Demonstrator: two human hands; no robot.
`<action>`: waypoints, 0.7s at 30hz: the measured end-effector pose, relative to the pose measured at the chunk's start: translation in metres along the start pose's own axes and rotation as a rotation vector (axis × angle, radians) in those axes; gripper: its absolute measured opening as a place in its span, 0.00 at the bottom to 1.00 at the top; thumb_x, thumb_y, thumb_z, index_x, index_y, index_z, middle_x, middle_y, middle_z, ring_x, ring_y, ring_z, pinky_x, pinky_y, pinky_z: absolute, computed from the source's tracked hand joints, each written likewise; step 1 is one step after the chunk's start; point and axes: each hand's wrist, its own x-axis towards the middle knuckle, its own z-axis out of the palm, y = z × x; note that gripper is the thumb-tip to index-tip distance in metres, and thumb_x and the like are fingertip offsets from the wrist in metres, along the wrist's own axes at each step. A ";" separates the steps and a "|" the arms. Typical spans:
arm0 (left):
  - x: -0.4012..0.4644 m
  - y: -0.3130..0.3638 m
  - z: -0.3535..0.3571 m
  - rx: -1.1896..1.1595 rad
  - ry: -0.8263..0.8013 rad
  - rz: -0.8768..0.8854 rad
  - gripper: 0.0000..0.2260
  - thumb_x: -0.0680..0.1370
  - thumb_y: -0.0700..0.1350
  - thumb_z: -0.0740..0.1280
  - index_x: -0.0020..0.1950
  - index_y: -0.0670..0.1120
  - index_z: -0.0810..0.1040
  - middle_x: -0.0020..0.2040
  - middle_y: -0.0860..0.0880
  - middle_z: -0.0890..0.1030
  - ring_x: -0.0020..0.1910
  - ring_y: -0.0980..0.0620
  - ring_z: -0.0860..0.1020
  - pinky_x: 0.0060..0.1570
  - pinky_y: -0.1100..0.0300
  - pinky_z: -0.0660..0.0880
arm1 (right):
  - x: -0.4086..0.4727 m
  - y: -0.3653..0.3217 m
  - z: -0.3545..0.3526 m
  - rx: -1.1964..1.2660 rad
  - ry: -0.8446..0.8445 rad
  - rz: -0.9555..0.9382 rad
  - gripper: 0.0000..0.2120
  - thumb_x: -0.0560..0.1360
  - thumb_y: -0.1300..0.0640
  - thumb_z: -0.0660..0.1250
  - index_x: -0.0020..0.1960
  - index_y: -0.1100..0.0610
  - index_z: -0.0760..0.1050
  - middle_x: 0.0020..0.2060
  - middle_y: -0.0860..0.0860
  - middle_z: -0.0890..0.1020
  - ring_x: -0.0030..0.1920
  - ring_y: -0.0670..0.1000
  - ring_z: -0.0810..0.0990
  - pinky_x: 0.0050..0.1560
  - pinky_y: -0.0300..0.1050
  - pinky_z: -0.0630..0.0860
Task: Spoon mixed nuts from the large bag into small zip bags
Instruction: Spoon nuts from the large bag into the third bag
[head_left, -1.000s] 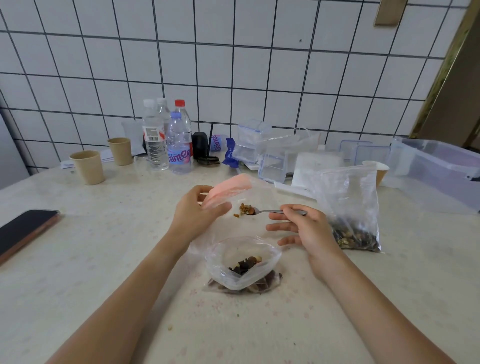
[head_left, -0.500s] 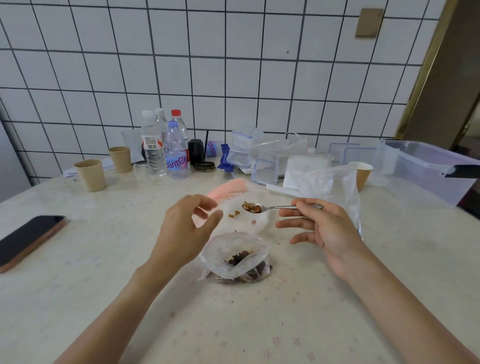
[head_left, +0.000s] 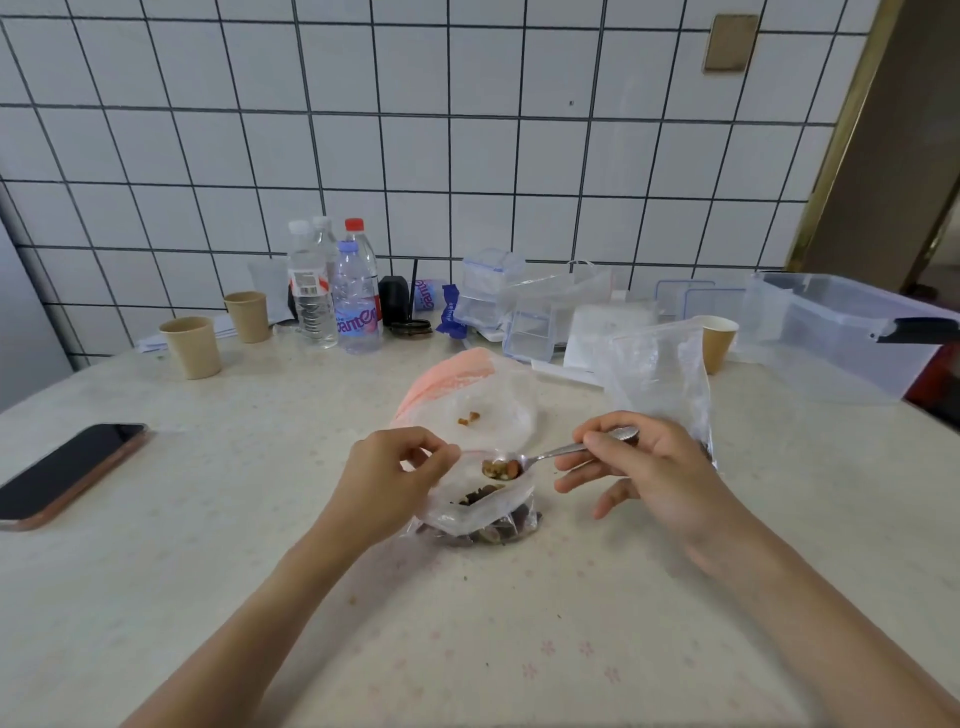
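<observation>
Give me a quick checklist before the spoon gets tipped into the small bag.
1. Spoon loaded: ok, nuts sit in its bowl.
2. Right hand grips the handle: ok.
3. Small bag mouth held open: ok, the left hand pinches its rim.
4. Spoon over the mouth: ok, its bowl hangs just above the opening.
5. Room left in the small bag: cannot tell, nuts cover the bottom but the fill level is unclear.
6. Spills on the table: not ok, a few crumbs lie in front of the bag, and a couple of nut pieces sit on the clear plastic behind it.
</observation>
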 end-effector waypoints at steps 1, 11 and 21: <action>0.000 0.001 0.000 -0.025 -0.010 -0.005 0.08 0.79 0.52 0.73 0.41 0.53 0.86 0.32 0.60 0.81 0.31 0.61 0.76 0.37 0.62 0.72 | -0.001 0.001 0.000 -0.059 -0.006 -0.023 0.06 0.84 0.63 0.64 0.53 0.63 0.79 0.45 0.59 0.88 0.45 0.59 0.89 0.32 0.47 0.80; -0.005 0.010 0.000 -0.365 -0.166 -0.118 0.08 0.80 0.48 0.72 0.44 0.46 0.87 0.31 0.49 0.75 0.24 0.51 0.69 0.24 0.62 0.66 | -0.034 -0.011 -0.001 -1.276 -0.195 -0.752 0.08 0.84 0.54 0.62 0.57 0.54 0.79 0.43 0.48 0.84 0.40 0.53 0.82 0.38 0.52 0.79; -0.005 0.001 -0.003 0.136 -0.001 0.096 0.10 0.79 0.59 0.70 0.42 0.57 0.85 0.37 0.57 0.84 0.36 0.56 0.81 0.41 0.57 0.79 | -0.026 0.001 -0.008 -0.431 -0.004 -0.366 0.06 0.85 0.55 0.64 0.53 0.50 0.80 0.46 0.47 0.87 0.48 0.49 0.86 0.40 0.48 0.81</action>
